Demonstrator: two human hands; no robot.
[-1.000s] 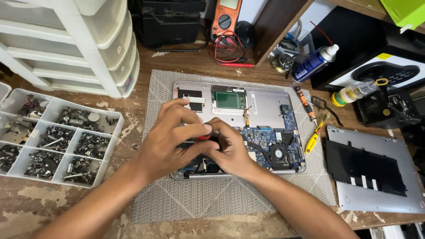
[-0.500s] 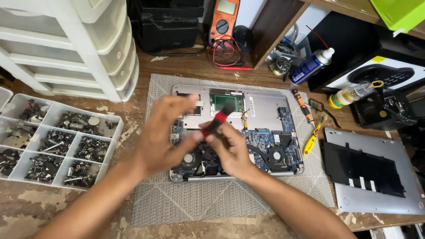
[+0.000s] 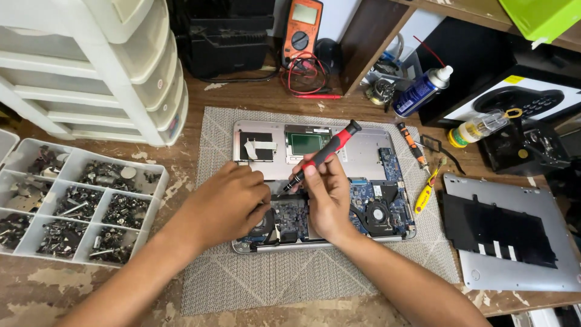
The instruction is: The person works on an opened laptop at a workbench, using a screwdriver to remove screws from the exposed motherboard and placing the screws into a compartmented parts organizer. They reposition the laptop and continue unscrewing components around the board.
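The red-and-black precision screwdriver (image 3: 322, 153) is tilted, tip down at 7 o'clock, over the opened silver laptop chassis (image 3: 363, 158) with exposed blue circuit board, on a grey woven mat (image 3: 290, 278) at desk centre. The right hand (image 3: 330, 200) pinches its shaft. The left hand (image 3: 227, 203) rests curled, knuckles up, on the chassis. A white compartmented screw tray (image 3: 78, 206) lies at 9 o'clock; the detached grey bottom cover (image 3: 514, 233) lies at 3 o'clock.
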